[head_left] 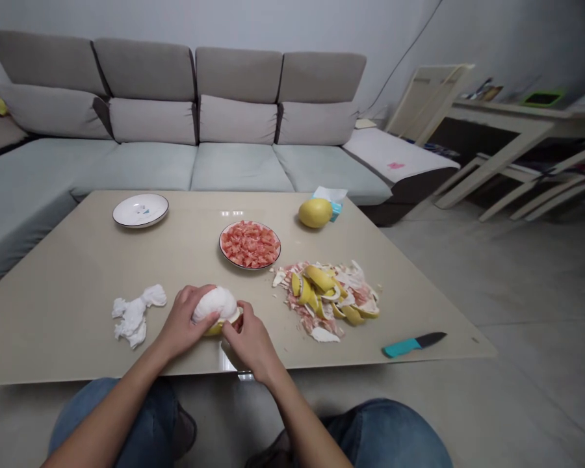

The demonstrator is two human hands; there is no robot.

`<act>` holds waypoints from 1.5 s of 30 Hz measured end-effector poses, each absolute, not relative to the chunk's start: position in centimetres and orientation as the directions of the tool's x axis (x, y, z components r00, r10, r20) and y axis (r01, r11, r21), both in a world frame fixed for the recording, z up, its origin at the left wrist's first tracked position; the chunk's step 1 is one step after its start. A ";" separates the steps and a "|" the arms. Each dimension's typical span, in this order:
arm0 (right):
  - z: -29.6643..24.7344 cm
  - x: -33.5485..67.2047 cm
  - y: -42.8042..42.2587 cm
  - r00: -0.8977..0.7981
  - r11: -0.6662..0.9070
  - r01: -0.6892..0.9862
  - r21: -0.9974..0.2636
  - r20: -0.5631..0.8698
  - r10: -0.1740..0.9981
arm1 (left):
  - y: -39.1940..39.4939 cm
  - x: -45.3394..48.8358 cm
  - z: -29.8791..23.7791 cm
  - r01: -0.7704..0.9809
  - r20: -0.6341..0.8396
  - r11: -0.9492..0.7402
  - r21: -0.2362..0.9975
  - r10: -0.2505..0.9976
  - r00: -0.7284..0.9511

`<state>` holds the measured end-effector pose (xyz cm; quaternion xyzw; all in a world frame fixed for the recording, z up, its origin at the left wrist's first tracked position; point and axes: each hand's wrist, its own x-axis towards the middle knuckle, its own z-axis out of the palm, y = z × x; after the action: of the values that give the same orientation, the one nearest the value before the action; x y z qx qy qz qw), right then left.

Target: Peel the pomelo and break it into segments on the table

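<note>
White on top, yellow-rinded below: holds partly peeled pomelo (216, 303) at near side of table (78, 276), with fingers of left hand (188, 318) and right hand (247, 333) clamped on it; seems midway, leaving whole pomelo (315, 213) unpeeled

And here's the desk (190, 224), pale and glossy! Far left, a white plate (125, 213); nearer the middle, a dark-rimmed plate (234, 262) heaped with red pieces (250, 244). Over at far right, a whole yellow fruit (314, 212) beside a blue packet (337, 209)! Scraps of peel (322, 281) sprawl below, a teal-handled knife (403, 347) near the front edge, and crumpled white material (135, 315) at left!
</note>
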<state>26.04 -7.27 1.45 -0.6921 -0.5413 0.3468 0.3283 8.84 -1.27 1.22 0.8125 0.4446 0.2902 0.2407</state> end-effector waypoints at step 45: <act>2.4 22.0 -11.0 0.010 0.032 0.864 -0.502 0.081 0.997 | -3.0 7.2 3.1 0.600 0.283 -0.490 0.633 0.867 0.410</act>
<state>21.96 -11.00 2.41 -0.6781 -0.6860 0.1554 0.2129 7.16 -3.01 3.15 0.8093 0.4531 0.2999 0.2230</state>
